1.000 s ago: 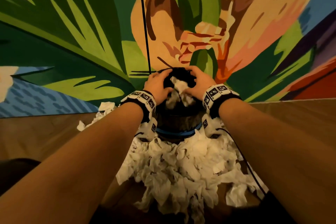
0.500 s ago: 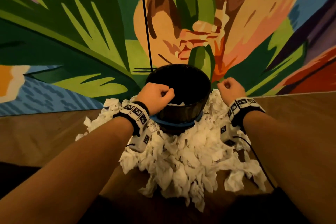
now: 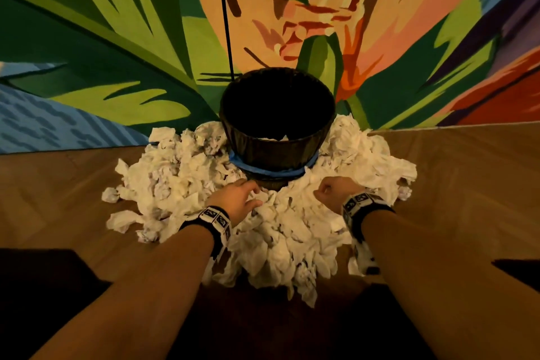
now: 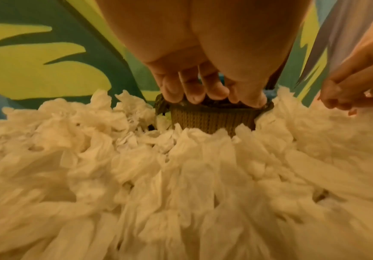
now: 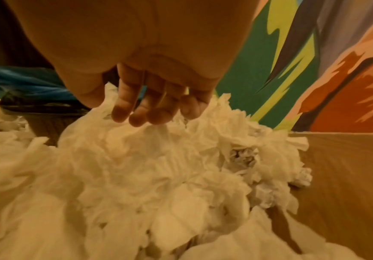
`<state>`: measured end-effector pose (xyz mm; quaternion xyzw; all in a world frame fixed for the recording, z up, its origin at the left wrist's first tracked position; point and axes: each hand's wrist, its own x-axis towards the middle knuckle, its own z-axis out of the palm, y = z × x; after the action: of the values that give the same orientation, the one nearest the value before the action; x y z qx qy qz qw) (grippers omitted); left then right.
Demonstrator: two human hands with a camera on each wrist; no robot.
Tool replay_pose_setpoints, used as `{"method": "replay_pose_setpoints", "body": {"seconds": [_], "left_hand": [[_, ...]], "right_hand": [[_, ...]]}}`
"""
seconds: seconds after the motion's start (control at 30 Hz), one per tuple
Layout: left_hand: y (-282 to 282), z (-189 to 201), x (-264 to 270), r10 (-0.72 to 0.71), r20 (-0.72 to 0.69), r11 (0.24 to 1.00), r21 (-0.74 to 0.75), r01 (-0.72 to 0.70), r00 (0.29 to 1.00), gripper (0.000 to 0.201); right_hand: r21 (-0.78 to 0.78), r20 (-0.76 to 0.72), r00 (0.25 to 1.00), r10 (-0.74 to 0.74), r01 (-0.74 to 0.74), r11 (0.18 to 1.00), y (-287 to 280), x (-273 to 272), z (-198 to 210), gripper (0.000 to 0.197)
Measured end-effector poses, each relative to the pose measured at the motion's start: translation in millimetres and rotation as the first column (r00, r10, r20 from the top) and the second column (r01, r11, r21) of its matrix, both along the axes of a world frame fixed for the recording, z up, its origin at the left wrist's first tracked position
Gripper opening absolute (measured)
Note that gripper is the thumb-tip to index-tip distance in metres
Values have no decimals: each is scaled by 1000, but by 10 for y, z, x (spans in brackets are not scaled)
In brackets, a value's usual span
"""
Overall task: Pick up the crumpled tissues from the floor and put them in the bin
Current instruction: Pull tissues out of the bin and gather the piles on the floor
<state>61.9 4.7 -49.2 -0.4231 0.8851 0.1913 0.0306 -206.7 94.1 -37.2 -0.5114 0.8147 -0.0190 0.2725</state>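
Note:
A dark woven bin with a black liner and a blue band stands against the wall, with a little white tissue inside. Crumpled white tissues are heaped on the floor all around it. My left hand hovers low over the heap just in front of the bin's base, its fingers hanging loosely curled and holding nothing. My right hand is beside it to the right. Its loosely curled fingers brush the top of the tissues without gripping any.
A brightly painted wall rises right behind the bin, and a thin black cord runs down it. Bare wooden floor lies to the right and left of the heap. Loose tissue balls lie at the heap's left edge.
Both hands have left the bin's rim and come down toward me onto the heap in front of the bin. The bunch they pushed in a second ago now lies inside.

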Motion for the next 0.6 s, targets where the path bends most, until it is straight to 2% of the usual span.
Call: {"method": "replay_pose_setpoints", "body": {"seconds": [0.13, 0.23, 0.4, 0.53, 0.6], "left_hand": [[22, -169, 14, -88, 85, 996, -24, 91, 992, 54], [28, -201, -6, -130, 142, 991, -23, 134, 981, 59], [26, -201, -62, -139, 167, 987, -54, 149, 976, 50], [44, -231, -126, -105, 136, 992, -56, 114, 985, 32], [76, -257, -138, -110, 87, 991, -72, 117, 990, 30]], "right_hand": [[113, -135, 988, 70, -55, 992, -38, 182, -166, 38], [151, -240, 962, 130, -96, 984, -21, 260, -262, 45], [121, -227, 964, 140, -114, 986, 1, 295, -309, 30], [82, -198, 974, 105, -90, 993, 28, 285, -278, 30], [49, -194, 979, 67, -58, 997, 42, 275, -240, 30]]}}
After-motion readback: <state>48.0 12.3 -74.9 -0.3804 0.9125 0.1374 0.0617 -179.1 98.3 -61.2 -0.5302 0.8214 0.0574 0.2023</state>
